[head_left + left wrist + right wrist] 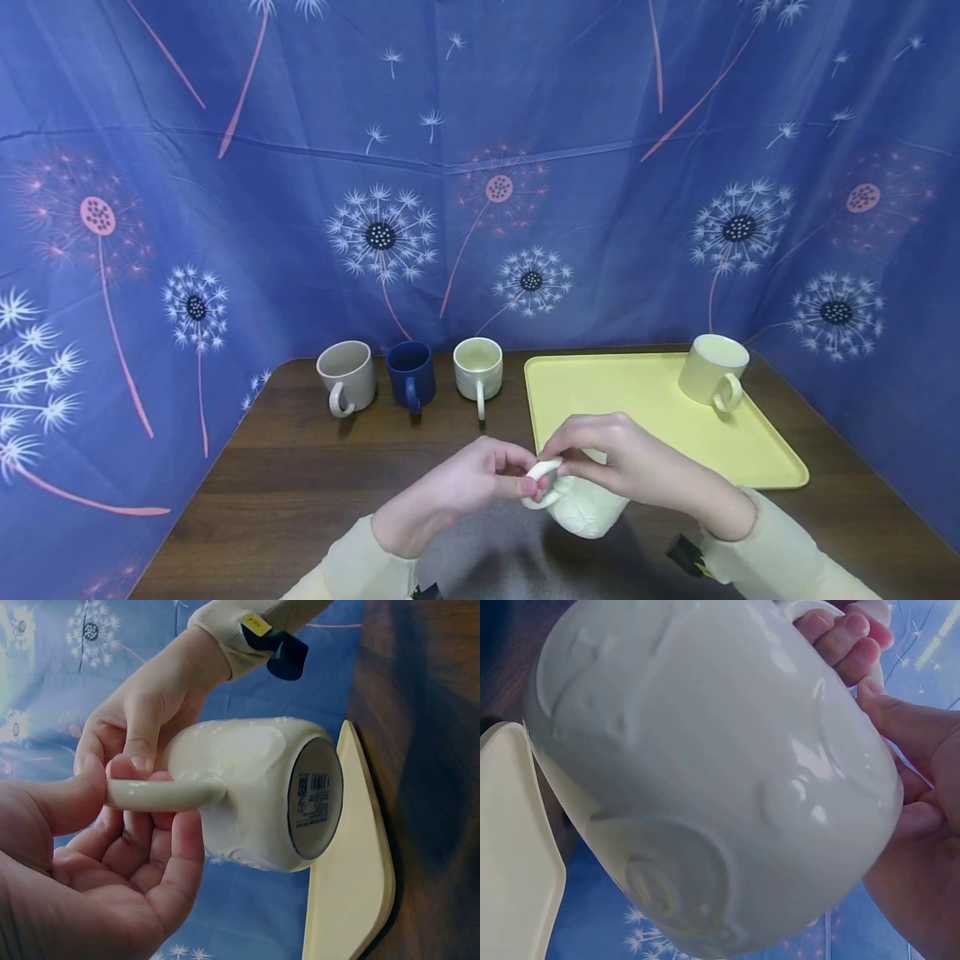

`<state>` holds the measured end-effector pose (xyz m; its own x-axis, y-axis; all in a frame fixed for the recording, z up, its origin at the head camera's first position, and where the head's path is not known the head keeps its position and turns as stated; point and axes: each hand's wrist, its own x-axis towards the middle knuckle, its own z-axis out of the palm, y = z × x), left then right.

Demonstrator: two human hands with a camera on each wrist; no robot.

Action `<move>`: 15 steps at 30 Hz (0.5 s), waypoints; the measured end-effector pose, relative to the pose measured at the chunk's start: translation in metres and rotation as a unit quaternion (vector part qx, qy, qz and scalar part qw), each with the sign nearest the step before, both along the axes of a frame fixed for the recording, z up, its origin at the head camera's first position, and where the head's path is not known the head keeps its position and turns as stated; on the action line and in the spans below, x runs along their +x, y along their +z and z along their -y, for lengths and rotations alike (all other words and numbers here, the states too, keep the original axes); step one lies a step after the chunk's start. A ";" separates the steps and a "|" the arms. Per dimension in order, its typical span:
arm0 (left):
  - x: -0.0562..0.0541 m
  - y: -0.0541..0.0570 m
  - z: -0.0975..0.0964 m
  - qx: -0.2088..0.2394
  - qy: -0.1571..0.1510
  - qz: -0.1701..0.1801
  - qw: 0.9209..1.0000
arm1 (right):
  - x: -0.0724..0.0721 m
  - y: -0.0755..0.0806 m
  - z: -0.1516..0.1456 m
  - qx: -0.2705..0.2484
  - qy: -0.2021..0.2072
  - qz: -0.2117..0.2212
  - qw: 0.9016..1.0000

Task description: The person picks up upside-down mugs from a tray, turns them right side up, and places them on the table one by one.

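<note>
In the head view, the left hand (pixel 468 482) pinches the handle of a cream embossed mug (pixel 588 510) above the wooden table (pixel 285 475), before a yellow tray (pixel 607 392); the right hand (pixel 637 467), fingers curled, grips its rim end. The left wrist view shows a label (pixel 311 801) on its base. In the right wrist view, raised patterns (pixel 679 874) cover its side.

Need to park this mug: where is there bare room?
The tray, left of its standing mug; also the table between the left hand and gray mug. Crowded: from there through blue mug to white mug, and around the held mug and right hand.
</note>
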<state>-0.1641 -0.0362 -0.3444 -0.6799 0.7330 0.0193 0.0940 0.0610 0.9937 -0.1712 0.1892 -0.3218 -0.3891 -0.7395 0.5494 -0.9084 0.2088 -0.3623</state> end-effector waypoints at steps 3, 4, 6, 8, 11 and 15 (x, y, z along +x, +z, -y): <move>0.002 -0.002 0.000 0.006 0.004 -0.007 1.000 | -0.002 0.000 0.001 -0.003 0.004 -0.012 1.000; 0.002 -0.002 0.000 0.008 0.005 -0.009 1.000 | -0.002 0.000 0.001 -0.003 0.000 -0.012 1.000; 0.002 -0.003 0.001 0.009 0.008 -0.010 1.000 | -0.004 0.000 0.000 -0.006 -0.004 -0.020 1.000; 0.003 -0.005 0.002 0.010 0.013 -0.008 1.000 | -0.004 0.000 -0.002 -0.006 -0.018 -0.015 1.000; 0.004 -0.008 0.005 0.015 0.023 0.003 1.000 | -0.004 0.002 -0.006 -0.007 -0.036 -0.011 0.999; 0.004 -0.011 0.008 0.026 0.038 0.010 0.999 | -0.005 0.004 -0.012 -0.021 -0.063 -0.007 0.998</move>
<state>-0.1599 -0.0439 -0.3559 -0.7341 0.6778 0.0411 0.0704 0.0158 0.9974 -0.1758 0.2008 -0.3179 -0.4704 -0.6613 0.5843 -0.8805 0.3073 -0.3610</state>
